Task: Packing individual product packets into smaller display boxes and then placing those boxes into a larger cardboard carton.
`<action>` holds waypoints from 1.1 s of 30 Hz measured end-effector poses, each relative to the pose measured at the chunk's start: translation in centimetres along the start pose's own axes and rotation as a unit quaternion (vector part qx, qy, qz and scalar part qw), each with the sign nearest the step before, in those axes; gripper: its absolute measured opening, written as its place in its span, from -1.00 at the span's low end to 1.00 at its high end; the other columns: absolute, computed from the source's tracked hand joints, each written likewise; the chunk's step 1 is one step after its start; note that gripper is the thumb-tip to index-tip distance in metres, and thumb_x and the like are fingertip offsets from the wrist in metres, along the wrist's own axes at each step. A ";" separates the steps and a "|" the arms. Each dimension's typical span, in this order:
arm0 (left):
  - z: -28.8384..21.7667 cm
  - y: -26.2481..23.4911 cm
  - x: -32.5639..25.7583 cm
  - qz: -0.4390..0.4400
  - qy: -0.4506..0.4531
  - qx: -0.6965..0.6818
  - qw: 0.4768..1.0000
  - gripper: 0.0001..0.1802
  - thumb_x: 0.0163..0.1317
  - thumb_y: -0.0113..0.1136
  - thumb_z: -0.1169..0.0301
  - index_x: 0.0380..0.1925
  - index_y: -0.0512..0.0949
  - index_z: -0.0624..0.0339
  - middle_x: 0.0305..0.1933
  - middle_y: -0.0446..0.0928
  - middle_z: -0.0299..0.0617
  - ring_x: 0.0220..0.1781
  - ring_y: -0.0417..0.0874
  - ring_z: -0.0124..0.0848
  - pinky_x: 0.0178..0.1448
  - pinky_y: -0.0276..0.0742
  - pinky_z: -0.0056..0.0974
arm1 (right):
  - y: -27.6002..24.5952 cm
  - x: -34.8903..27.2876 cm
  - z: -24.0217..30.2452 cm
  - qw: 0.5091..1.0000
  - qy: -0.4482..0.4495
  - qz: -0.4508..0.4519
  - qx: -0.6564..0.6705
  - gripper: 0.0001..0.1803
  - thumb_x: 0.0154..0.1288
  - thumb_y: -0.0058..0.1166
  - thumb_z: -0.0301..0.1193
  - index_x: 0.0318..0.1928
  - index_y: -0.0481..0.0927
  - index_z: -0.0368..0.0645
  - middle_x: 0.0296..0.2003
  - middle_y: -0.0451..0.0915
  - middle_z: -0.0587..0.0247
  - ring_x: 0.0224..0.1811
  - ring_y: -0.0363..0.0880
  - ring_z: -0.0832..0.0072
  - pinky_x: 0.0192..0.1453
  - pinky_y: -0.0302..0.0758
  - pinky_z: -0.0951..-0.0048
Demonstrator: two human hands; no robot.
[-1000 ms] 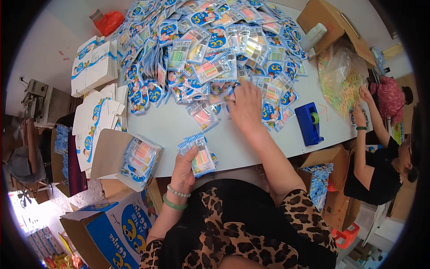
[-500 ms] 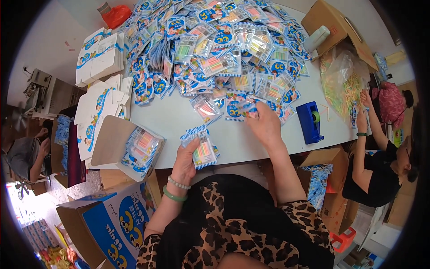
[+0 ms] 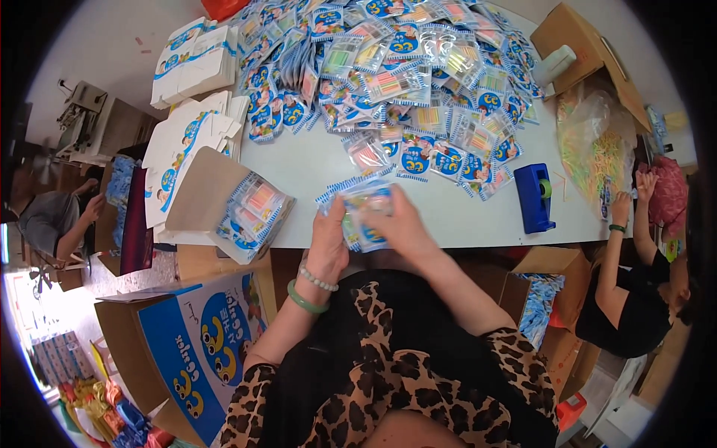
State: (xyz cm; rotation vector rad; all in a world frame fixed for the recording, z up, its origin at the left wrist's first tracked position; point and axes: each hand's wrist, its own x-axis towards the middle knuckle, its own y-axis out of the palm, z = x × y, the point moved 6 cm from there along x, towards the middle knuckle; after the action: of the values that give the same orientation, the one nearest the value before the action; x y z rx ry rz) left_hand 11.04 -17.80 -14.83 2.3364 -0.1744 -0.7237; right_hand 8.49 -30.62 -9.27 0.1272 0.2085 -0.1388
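Observation:
Both my hands hold a small stack of clear packets [image 3: 357, 200] with blue-and-white edges at the near edge of the white table [image 3: 306, 168]. My left hand [image 3: 327, 243] grips the stack from the left. From the right, my right hand [image 3: 399, 224] presses on top of it. Behind the hands spreads a big heap of the same packets [image 3: 396, 67]. To the left stands an open small carton [image 3: 231, 209], part filled with packets.
Flat folded cartons [image 3: 187, 142] lie at the table's left. A blue tape dispenser [image 3: 535, 198] sits right of my hands. Another person [image 3: 635, 291] works at the right beside a bag of coloured sticks [image 3: 594, 149]. Cardboard boxes [image 3: 187, 351] stand below the table.
My right hand came back from the heap with a packet and now rests on the stack in my left hand. The view shifted slightly down.

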 end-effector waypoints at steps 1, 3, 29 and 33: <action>-0.3 0.5 -0.3 0.002 -0.001 0.000 1.000 -0.62 0.38 0.08 0.21 0.05 0.44 0.24 -0.02 0.58 -0.15 -0.04 0.64 -0.31 0.04 0.59 -0.23 | 0.7 0.3 -0.5 0.989 0.009 -0.018 -0.147 -0.50 0.19 0.19 -0.23 0.00 0.32 -0.25 -0.21 0.57 -0.18 -0.17 0.60 -0.01 -0.08 0.52 0.22; -0.7 1.9 -1.2 0.031 -0.078 -0.065 0.994 -0.59 0.39 0.06 0.17 0.06 0.43 0.24 -0.01 0.58 -0.15 -0.02 0.63 -0.34 0.06 0.58 -0.24 | 1.0 0.6 -0.8 0.955 0.017 -0.032 -0.293 -0.50 0.20 0.18 -0.21 -0.01 0.31 -0.25 -0.21 0.56 -0.21 -0.17 0.59 -0.04 -0.09 0.50 0.19; -0.9 -2.5 -0.8 0.019 -0.121 -0.059 0.991 -0.57 0.22 0.25 0.35 0.04 0.45 0.33 -0.07 0.61 -0.07 -0.11 0.69 -0.28 0.00 0.67 -0.14 | -5.6 5.0 1.3 0.791 -0.174 -0.259 -0.526 -0.84 0.11 0.12 -0.40 -0.41 0.42 -0.15 -0.34 0.50 0.09 -0.22 0.47 0.09 -0.14 0.35 0.07; -1.1 -2.4 -0.6 0.008 -0.115 -0.064 0.991 -0.56 0.22 0.25 0.35 0.04 0.44 0.34 -0.07 0.61 -0.07 -0.11 0.69 -0.28 -0.01 0.68 -0.15 | -4.4 4.8 0.1 0.781 -0.168 -0.124 -0.589 -0.75 0.12 0.07 -0.52 -0.13 0.48 -0.14 -0.09 0.54 0.14 -0.03 0.44 0.11 0.07 0.33 0.11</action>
State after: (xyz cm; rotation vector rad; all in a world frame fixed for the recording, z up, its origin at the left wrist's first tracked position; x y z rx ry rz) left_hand 10.99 -15.18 -15.38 2.1241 -0.2418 -0.9678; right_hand 12.47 -35.54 -10.70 -1.1879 -0.0771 -0.2681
